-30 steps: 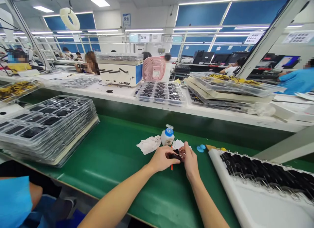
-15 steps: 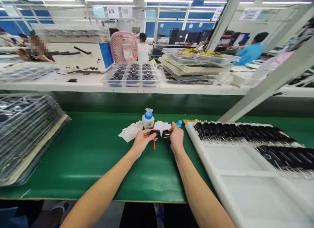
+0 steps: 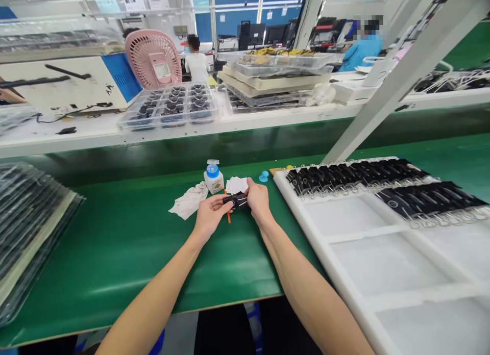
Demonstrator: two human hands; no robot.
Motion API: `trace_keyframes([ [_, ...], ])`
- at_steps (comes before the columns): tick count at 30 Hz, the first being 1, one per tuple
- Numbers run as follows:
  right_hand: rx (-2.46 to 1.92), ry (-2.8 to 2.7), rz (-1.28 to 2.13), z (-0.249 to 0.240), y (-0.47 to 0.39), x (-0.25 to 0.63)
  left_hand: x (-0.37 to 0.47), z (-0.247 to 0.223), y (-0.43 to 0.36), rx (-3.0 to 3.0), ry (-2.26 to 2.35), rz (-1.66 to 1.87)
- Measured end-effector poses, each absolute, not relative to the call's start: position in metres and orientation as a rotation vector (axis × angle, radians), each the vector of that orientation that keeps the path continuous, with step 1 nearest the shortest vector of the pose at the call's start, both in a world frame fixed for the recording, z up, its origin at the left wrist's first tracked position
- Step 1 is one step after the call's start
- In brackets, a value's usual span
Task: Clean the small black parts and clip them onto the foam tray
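Observation:
My left hand (image 3: 210,216) pinches a small black rounded part (image 3: 229,199) over the green mat. From the other side, my right hand (image 3: 259,202) is closed on a black binder clip (image 3: 241,200) with silver wire handles. The clip meets the right end of the black part; whether its jaws grip it I cannot tell. An orange stick (image 3: 228,217) lies under the hands. Just beyond stand a white bottle with a blue cap (image 3: 213,178), a crumpled cloth (image 3: 188,202) and some white paper pieces (image 3: 236,184).
On the right, a white divided tray (image 3: 360,238) carries rows of black parts with binder clips (image 3: 432,202). Stacked clear trays (image 3: 34,232) stand at left. A slanted post (image 3: 367,115) rises behind the tray. The shelf (image 3: 264,121) bears a pink fan (image 3: 153,59) and parts trays (image 3: 172,107).
My hands have come together, so the binder clip now touches the black part instead of standing apart from it. The view has turned and shifted, with the hands slightly further left.

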State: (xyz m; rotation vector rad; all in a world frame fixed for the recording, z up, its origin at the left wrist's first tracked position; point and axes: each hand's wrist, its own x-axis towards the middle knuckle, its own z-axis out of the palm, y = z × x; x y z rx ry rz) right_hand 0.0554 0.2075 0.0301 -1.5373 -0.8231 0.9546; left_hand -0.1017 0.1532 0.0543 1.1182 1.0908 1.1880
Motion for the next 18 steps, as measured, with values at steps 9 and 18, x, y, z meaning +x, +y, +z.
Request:
trace_keyframes([
  [9,-1.576,-0.840,0.934,0.042,0.198,0.055,-0.102,0.056,0.153,1.159,1.120,1.196],
  [18,-1.604,-1.167,0.740,0.083,0.127,0.047,-0.121,0.069,0.160,1.256,1.161,1.264],
])
